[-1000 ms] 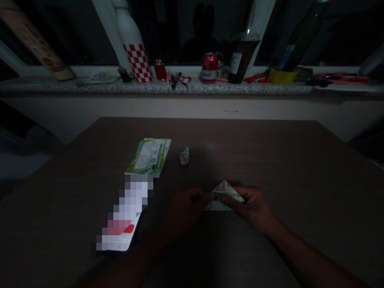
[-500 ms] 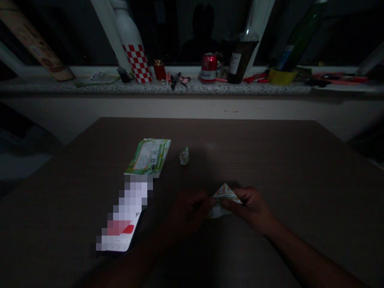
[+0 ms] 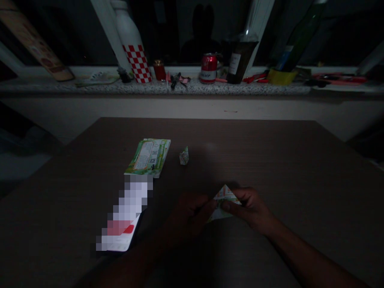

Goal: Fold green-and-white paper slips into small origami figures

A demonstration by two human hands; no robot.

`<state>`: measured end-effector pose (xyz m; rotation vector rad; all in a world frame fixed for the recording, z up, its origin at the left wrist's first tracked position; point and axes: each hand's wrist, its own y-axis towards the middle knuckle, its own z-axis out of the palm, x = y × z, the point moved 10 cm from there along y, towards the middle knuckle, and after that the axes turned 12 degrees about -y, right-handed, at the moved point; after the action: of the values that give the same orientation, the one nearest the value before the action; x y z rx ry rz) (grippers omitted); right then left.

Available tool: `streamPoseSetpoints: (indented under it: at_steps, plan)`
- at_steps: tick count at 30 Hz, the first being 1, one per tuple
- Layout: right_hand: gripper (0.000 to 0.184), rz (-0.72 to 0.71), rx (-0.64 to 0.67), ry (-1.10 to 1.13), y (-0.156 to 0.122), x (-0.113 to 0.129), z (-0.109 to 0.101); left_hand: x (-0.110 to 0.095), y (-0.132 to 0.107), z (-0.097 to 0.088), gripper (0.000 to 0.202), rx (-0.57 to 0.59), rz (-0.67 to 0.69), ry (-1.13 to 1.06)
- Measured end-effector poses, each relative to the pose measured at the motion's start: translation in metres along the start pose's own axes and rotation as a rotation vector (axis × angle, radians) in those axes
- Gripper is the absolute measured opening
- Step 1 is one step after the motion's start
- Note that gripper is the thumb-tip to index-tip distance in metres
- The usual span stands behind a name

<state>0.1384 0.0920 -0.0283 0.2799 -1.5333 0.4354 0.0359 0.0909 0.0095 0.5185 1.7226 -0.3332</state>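
Across the near part of the dim brown surface, I watch through the head camera as the two hands meet around a folded paper. The left hand, dark in shadow, is closed on the sheet's left edge, thumb along the front; I cannot make out all its fingers. The right hand pinches the opposite side, its thumb flat on the printed face and its fingers partly hidden behind. The paper's pointed corner stands up between them, away from the wearer. To the left I have a phone, its lit screen mostly pixelated. Just beyond its far end lies a green-and-white booklet, and right of that sits a small folded piece with similar print. Farther off, on the speckled sill, I see a white bottle with red checks, a small red jar, a red can and a dark cup, before the black window.
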Motion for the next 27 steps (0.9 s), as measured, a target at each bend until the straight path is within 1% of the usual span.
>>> streamPoseSetpoints:
  at_steps: [3,7,9,12,15,20,24,27]
  plan:
    - [0.017,-0.008,-0.003,-0.019,0.000,0.001,-0.001,0.001,0.000,0.001,0.041,0.016,-0.006,-0.032]
    - [0.019,0.015,-0.015,-0.015,-0.001,0.000,-0.002,0.009,0.000,0.000,0.042,0.022,-0.020,-0.055]
    - [0.019,0.020,-0.023,0.005,-0.001,0.001,-0.002,0.010,-0.001,-0.005,0.043,-0.012,-0.009,-0.059]
    - [0.019,0.018,-0.040,0.035,0.000,0.004,-0.003,0.006,-0.002,-0.014,0.044,-0.092,0.025,-0.049]
    - [0.018,0.025,-0.065,0.040,0.000,0.004,-0.005,-0.001,-0.002,-0.020,0.039,-0.133,0.058,-0.015]
    - [0.022,0.051,-0.098,0.010,0.000,0.003,-0.007,-0.006,-0.003,-0.022,0.027,-0.137,0.106,-0.006]
    - [0.024,0.064,-0.111,0.017,0.000,0.001,-0.008,-0.006,-0.003,-0.020,0.021,-0.129,0.104,0.026]
    - [0.027,0.058,-0.116,0.031,0.000,-0.003,-0.011,-0.005,-0.003,-0.022,0.021,-0.154,0.091,0.028]
